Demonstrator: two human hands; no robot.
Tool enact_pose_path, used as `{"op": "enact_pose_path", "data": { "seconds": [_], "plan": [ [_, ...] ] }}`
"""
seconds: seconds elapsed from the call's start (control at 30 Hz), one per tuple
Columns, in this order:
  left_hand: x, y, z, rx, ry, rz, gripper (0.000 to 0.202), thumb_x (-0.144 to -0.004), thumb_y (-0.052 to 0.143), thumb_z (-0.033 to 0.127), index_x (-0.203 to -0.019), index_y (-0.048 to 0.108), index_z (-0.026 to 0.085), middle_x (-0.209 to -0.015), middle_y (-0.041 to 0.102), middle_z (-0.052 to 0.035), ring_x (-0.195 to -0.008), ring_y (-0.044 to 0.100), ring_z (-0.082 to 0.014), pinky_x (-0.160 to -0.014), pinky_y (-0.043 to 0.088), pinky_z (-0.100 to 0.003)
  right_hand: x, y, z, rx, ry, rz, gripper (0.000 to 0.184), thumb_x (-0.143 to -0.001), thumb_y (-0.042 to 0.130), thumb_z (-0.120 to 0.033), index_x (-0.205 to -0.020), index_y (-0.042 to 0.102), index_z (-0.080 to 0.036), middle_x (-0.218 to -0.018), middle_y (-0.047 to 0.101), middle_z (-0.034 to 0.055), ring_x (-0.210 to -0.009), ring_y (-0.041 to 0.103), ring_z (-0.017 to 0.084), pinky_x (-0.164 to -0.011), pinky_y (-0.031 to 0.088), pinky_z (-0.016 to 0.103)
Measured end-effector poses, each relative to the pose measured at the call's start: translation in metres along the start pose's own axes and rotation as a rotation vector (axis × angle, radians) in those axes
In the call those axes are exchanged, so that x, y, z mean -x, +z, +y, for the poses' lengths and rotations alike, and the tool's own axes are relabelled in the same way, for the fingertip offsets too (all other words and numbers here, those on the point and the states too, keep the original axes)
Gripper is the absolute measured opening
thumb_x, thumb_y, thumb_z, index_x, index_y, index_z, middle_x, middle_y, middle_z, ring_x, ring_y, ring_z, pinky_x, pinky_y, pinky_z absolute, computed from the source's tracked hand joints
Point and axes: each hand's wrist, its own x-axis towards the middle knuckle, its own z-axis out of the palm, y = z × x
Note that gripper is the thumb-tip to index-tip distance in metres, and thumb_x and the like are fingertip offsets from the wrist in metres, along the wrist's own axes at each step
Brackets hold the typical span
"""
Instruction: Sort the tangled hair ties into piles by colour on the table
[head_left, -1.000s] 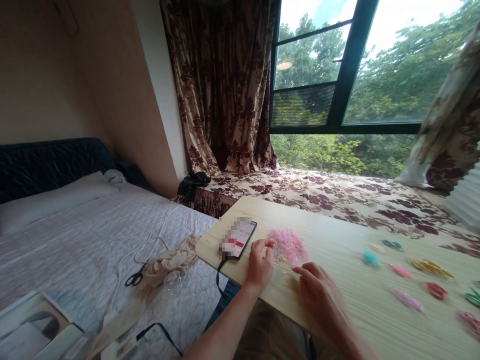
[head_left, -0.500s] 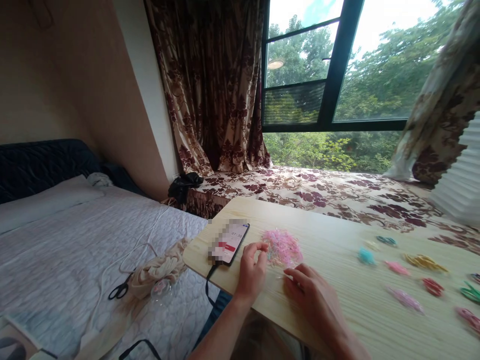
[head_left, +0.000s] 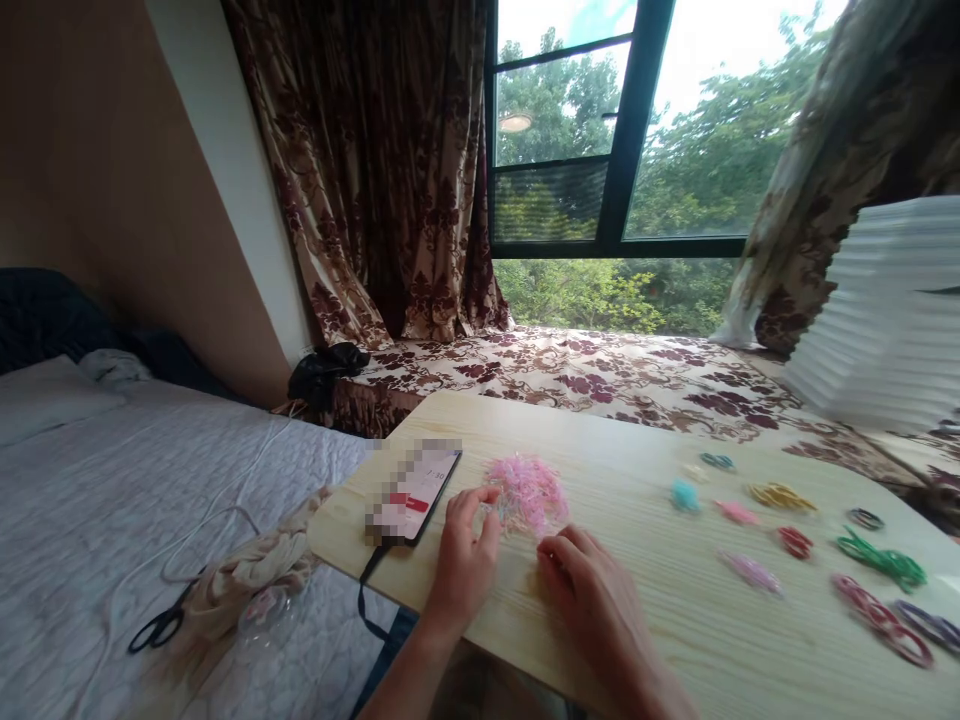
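Nearest to me, the left hand [head_left: 463,560] and right hand [head_left: 592,595] rest side by side on the pale wooden surface [head_left: 645,640]. The left fingers [head_left: 480,500] curl with thumb and forefinger drawn close at the near edge of a heap of pink rubber bands [head_left: 525,490]; I cannot tell whether a band is caught between them. The right fingers [head_left: 555,548] are loosely bent, knuckles up, tips on the wood just short of the heap, with nothing visibly held.

The heap lies at twelve o'clock from the hands. At nine o'clock from it is a smartphone [head_left: 416,495], lit, with a black cable [head_left: 367,585] hanging off the edge. Toward three o'clock, small bunches sit well apart: teal bands [head_left: 684,495], yellow bands [head_left: 780,495], red bands [head_left: 795,542] and green bands [head_left: 881,560].

Off the surface at eight o'clock, scissors [head_left: 156,630] and a crumpled beige cloth [head_left: 247,580] lie on the quilted bed [head_left: 112,480].

Beyond, a floral-covered window seat [head_left: 600,375] runs under the dark-framed window [head_left: 622,130], flanked by patterned curtains [head_left: 375,170], with trees outside.
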Motion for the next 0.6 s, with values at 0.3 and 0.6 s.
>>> {"op": "enact_pose_path", "data": {
  "seconds": [0.3, 0.6],
  "plan": [
    [0.001, 0.0, -0.008, 0.008, -0.024, -0.02, 0.023, -0.081, 0.057, 0.03, -0.096, 0.071, 0.021, -0.105, 0.072, -0.0077, -0.109, 0.064, -0.0263, -0.102, 0.047, -0.045, 0.038, -0.038, 0.036, -0.041, 0.128, 0.168, 0.036, -0.101, 0.039, -0.042, -0.084, 0.067, -0.027, -0.081, 0.067, 0.0032, -0.072, 0.065, 0.016, -0.066, 0.05, 0.027],
    [0.0, -0.001, -0.007, -0.002, -0.029, -0.016, 0.023, -0.08, 0.058, 0.031, -0.095, 0.071, 0.02, -0.105, 0.072, -0.0087, -0.108, 0.065, -0.0279, -0.102, 0.047, -0.048, 0.021, -0.117, 0.141, 0.153, 0.524, 0.142, 0.027, -0.097, 0.06, -0.042, -0.11, 0.065, -0.019, -0.106, 0.067, 0.0039, -0.087, 0.065, 0.016, -0.078, 0.055, 0.036]
  ]
}}
